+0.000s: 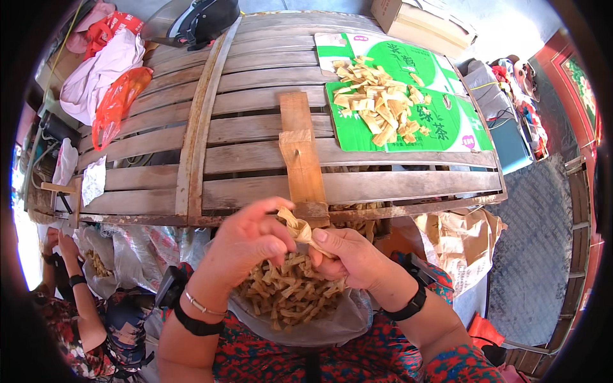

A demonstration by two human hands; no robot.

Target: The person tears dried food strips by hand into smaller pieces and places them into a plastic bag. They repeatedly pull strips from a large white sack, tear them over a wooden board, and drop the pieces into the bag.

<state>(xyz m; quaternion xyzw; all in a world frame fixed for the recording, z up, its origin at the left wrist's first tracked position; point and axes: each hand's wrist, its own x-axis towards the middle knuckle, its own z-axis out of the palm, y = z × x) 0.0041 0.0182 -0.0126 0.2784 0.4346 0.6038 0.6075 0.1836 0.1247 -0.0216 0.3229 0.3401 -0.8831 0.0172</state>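
My right hand [347, 253] pinches a twisted tan dried strip [300, 230] between thumb and fingers. Beside the strip's upper end is my left hand [256, 232], its fingers apart and curved; whether a fingertip touches the strip is hard to tell. Below both hands, a translucent plastic bag [330, 330] on my lap holds a heap of short tan folded pieces [297, 292]. Just beyond the hands, a wooden board [306, 177] with a small upright metal point lies across the slats to the table's edge. Flat tan strips [378, 103] are piled on green printed cardboard [354, 139].
The slatted wooden table [258, 158] has a rusty metal rim. On its left lie an orange plastic bag [119, 103] and a pale cloth [103, 72]. A cardboard box [426, 28] stands at the back. Another person's hands [67, 246] are at lower left; a brown paper sack [459, 239] stands right.
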